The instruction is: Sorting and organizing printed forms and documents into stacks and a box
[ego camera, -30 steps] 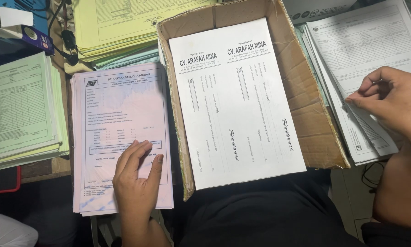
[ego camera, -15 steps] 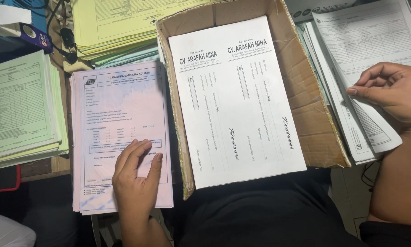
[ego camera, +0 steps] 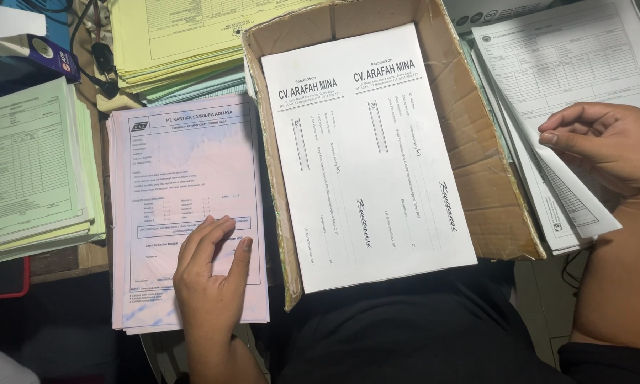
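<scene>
The white form sheet (ego camera: 572, 188) was lifted at its near corner from the white stack (ego camera: 547, 78), pinched between thumb and curled fingers (ego camera: 576, 117) of the right hand (ego camera: 608, 146); the sheet bowed downward below the fingertips, its free edge hanging over the near corner of the stack. The stack itself extended beyond the fingertips toward the far right corner of the view. The left hand (ego camera: 209, 274) lay flat, palm down, fingers nearly together and thumb slightly apart, gripping nothing, pressed on the near half of the pink stack of forms (ego camera: 184, 171); most of the top pink sheet lay beyond those fingertips. Between the two hands sat an open cardboard box (ego camera: 480, 153), and in it a white printed sheet (ego camera: 366, 156) lay slanted, its near edge overhanging the box's open near side. Beyond the pink stack, a yellow stack of forms (ego camera: 184, 35) lay above greenish sheets. Outward from the left hand's little-finger side rested a green stack of forms (ego camera: 32, 160). A small dark carton (ego camera: 49, 57) and a black cable (ego camera: 103, 64) lay at the far left.
</scene>
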